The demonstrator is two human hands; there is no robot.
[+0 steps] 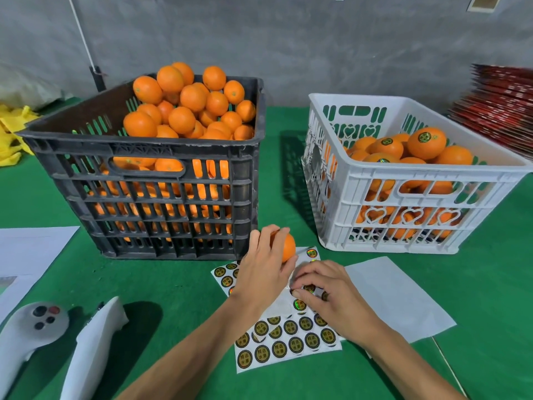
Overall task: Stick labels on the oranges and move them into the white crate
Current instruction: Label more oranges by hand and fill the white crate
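**Colours on my screen**

At eleven o'clock I see a slatted black plastic crate [150, 180] heaped with plain bright orange oranges [184, 105]. At two o'clock, a white plastic crate with heart cut-outs [403, 197]. The felt-like table cover [161, 284] is deep green. At six o'clock, a white sheet of round black-and-gold labels [288, 342], some glinting rainbow.

Single head-worn view, forward and downward, close above the green table [173, 284].
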